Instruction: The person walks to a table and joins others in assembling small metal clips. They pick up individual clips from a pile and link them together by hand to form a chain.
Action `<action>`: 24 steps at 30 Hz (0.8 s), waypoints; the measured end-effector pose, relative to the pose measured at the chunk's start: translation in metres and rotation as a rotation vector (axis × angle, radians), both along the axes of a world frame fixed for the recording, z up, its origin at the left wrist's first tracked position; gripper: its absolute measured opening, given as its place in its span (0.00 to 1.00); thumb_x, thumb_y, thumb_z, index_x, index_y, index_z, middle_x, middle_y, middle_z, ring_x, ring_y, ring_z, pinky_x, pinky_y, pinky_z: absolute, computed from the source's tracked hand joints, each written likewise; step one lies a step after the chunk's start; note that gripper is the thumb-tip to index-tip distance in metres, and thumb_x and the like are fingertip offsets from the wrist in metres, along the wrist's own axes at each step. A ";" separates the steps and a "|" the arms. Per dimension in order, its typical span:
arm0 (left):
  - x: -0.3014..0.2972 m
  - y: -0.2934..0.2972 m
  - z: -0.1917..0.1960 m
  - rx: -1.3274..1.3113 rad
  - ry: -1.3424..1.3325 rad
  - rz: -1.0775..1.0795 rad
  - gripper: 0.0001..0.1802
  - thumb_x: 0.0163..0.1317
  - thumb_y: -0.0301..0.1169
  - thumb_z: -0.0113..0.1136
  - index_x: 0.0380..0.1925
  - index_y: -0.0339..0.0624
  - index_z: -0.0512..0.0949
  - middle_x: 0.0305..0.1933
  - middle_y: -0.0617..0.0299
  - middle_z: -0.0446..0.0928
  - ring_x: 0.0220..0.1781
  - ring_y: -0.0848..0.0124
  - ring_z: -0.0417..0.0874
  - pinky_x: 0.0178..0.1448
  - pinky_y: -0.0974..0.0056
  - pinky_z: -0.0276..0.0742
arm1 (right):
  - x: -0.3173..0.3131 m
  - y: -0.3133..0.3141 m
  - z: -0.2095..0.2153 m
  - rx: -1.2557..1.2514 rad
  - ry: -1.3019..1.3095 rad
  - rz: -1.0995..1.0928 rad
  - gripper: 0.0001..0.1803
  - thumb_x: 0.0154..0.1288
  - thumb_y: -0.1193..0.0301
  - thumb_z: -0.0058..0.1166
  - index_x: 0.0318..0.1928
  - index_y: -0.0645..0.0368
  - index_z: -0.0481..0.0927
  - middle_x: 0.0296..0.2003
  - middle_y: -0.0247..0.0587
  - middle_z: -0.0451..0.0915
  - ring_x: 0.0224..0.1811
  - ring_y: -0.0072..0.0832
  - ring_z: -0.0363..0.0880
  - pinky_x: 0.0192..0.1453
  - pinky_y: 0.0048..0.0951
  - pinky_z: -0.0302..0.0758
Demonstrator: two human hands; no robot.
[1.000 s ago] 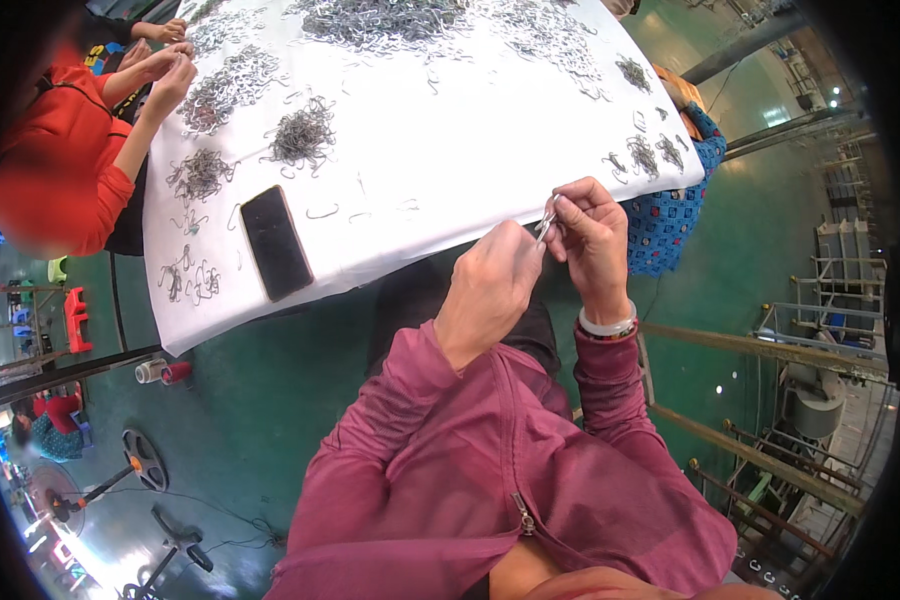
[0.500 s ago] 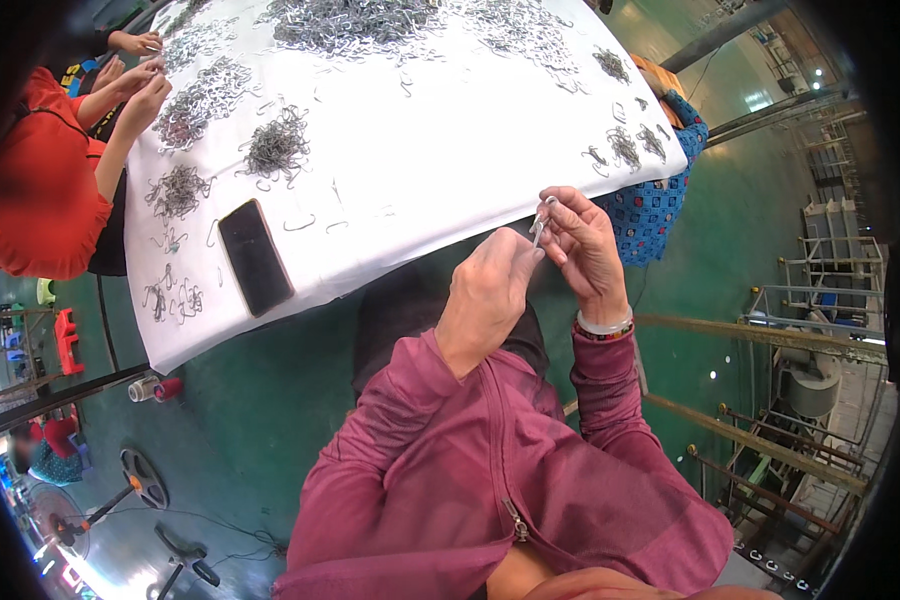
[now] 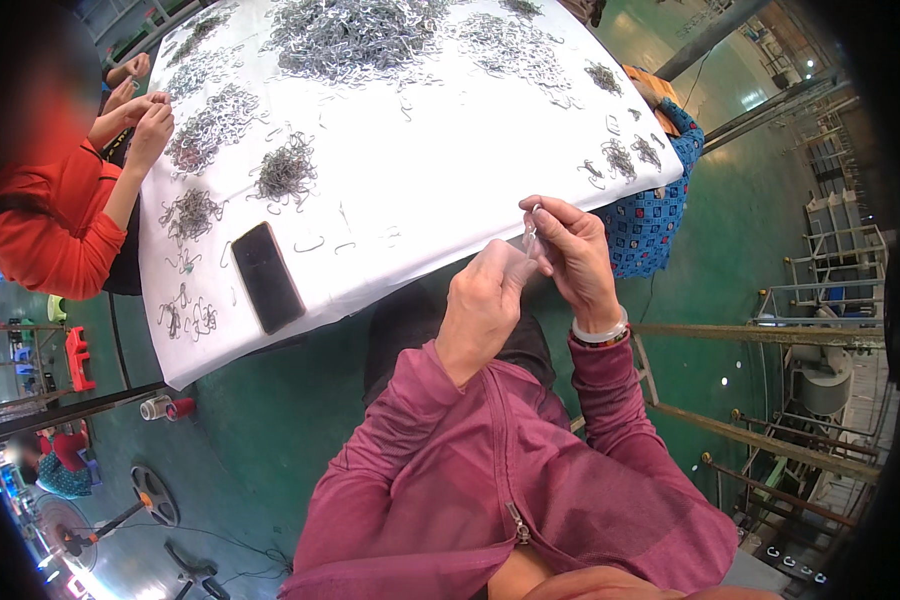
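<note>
In front of my body, just past the near edge of the table, my two hands are close together. My right hand (image 3: 580, 265) is closed in a pinch on a small shiny metal hook (image 3: 531, 236). The thumb and fingers of my left hand (image 3: 482, 308) pinch the lower end of that same small piece, partly blurred by motion. Whether it is one hook or two joined pieces, I cannot tell. Heaps of similar metal hooks lie on the white-covered table (image 3: 420, 180), with a large bright pile (image 3: 355, 38) at the far side and a darker pile (image 3: 286, 172) nearer on the left.
A dark phone (image 3: 268, 278) lies near the table's front left edge, by small hook clusters (image 3: 188, 316). At the left, a person in red (image 3: 55, 240) works with raised hands. Someone in blue patterned cloth (image 3: 638, 236) is at the right edge. A fan (image 3: 154, 494) stands lower left.
The view has shifted slightly, so the table sits a little lower and to the right. My hands stay together on the hook, with my right fingers moved slightly left.
</note>
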State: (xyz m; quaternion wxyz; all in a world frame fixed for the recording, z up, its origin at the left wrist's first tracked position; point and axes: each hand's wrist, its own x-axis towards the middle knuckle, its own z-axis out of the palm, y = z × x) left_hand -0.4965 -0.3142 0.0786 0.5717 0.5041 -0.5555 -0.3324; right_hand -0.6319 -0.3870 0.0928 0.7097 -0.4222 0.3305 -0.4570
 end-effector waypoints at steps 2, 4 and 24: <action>0.003 -0.001 0.000 -0.037 -0.048 0.033 0.08 0.67 0.29 0.60 0.33 0.36 0.74 0.26 0.55 0.78 0.24 0.66 0.78 0.29 0.64 0.73 | 0.003 -0.001 0.002 -0.008 0.005 0.018 0.12 0.69 0.75 0.55 0.48 0.71 0.80 0.29 0.37 0.79 0.23 0.17 0.76 0.20 0.15 0.68; 0.007 -0.004 0.001 -0.053 -0.079 0.050 0.07 0.67 0.28 0.59 0.33 0.36 0.74 0.26 0.54 0.78 0.24 0.65 0.78 0.29 0.63 0.72 | 0.007 -0.004 0.003 -0.032 -0.011 -0.016 0.11 0.69 0.76 0.56 0.47 0.71 0.80 0.29 0.38 0.79 0.23 0.18 0.76 0.19 0.16 0.68; 0.014 -0.001 -0.004 0.030 0.053 0.017 0.06 0.68 0.28 0.58 0.39 0.36 0.79 0.28 0.56 0.81 0.28 0.70 0.82 0.34 0.66 0.77 | 0.022 0.005 -0.001 -0.058 0.102 -0.207 0.09 0.70 0.76 0.54 0.45 0.68 0.79 0.26 0.35 0.77 0.20 0.16 0.73 0.19 0.16 0.65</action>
